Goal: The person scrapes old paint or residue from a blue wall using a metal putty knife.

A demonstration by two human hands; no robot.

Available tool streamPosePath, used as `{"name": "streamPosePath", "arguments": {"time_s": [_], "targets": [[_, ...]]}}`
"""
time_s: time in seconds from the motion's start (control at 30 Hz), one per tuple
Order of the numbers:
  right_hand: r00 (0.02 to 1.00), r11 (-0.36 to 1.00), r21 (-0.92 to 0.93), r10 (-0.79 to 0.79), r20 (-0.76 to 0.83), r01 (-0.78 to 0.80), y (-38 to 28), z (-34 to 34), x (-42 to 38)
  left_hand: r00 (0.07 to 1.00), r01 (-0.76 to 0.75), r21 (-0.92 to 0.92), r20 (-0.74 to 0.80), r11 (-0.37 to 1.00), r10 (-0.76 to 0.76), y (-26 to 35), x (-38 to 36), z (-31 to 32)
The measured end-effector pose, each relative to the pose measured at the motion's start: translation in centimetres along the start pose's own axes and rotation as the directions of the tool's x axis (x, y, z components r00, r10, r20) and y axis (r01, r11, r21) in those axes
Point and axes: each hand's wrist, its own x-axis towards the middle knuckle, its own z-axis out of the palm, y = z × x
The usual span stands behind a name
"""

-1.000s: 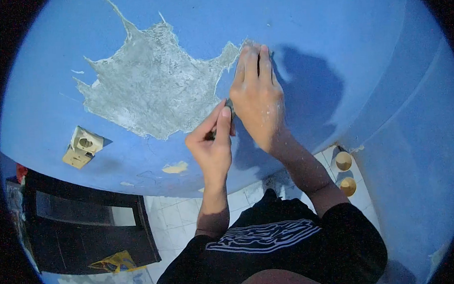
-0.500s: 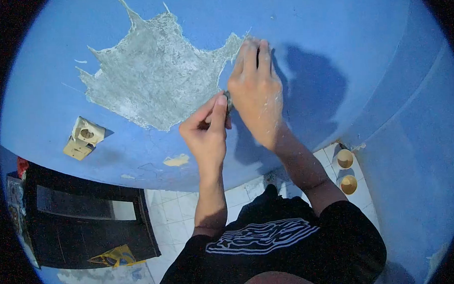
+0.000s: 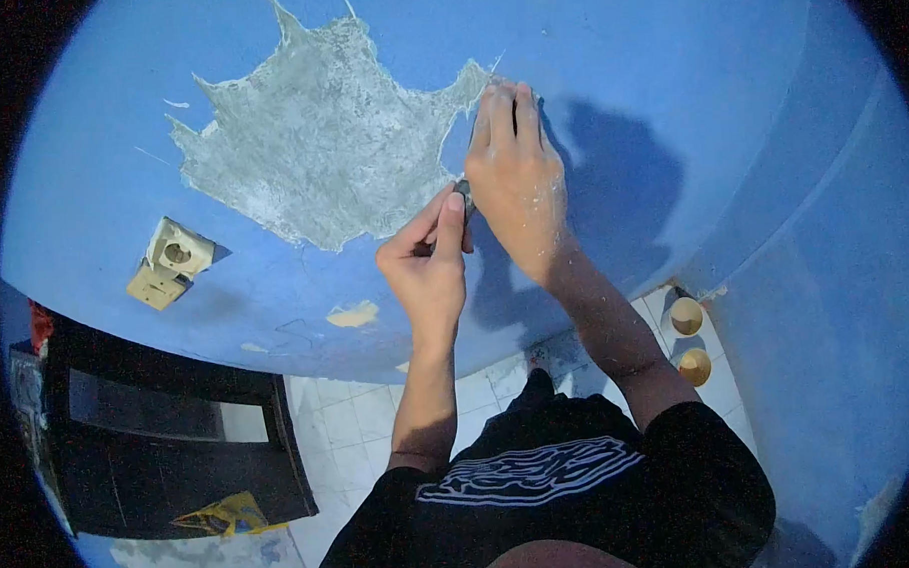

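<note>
Left hand (image 3: 426,273): grip pinched a dark object (image 3: 462,189) mid-frame.
Right hand (image 3: 516,172): lay beside the grey patch (image 3: 309,139), upper centre; grip couldn't be told.

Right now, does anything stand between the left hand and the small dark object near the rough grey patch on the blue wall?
Nothing visible does: the left hand pinches the small dark object directly. The right hand, close beside, may hide part of it.
</note>
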Motion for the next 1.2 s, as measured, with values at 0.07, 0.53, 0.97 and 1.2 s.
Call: {"name": "streamPosePath", "arguments": {"time_s": [0.07, 0.53, 0.97, 1.2], "targets": [[0.998, 0.999, 0.035, 0.027, -0.05, -0.025, 0.1, 0.0, 0.3, 1.0, -0.014, 0.01, 0.002, 1.0, 0.014, 0.7, 0.2, 0.0], [0.999, 0.993, -0.12, 0.01, 0.032, -0.006, -0.3, -0.3, 0.0, 1.0, -0.029, 0.036, -0.002, 0.999, 0.029, 0.5, 0.2, 0.0], [1.0, 1.0, -0.002, 0.015, 0.023, -0.015, 1.5, -1.1, 1.6, 0.997, -0.076, -0.01, -0.029, 0.997, 0.076, 0.2, 0.7, 1.6], [0.997, 0.996, -0.038, -0.082, 0.012, 0.082, 0.6, -0.8, 0.4, 0.998, -0.05, -0.036, -0.029, 0.998, 0.049, 0.0, 0.4, 0.7]]}}
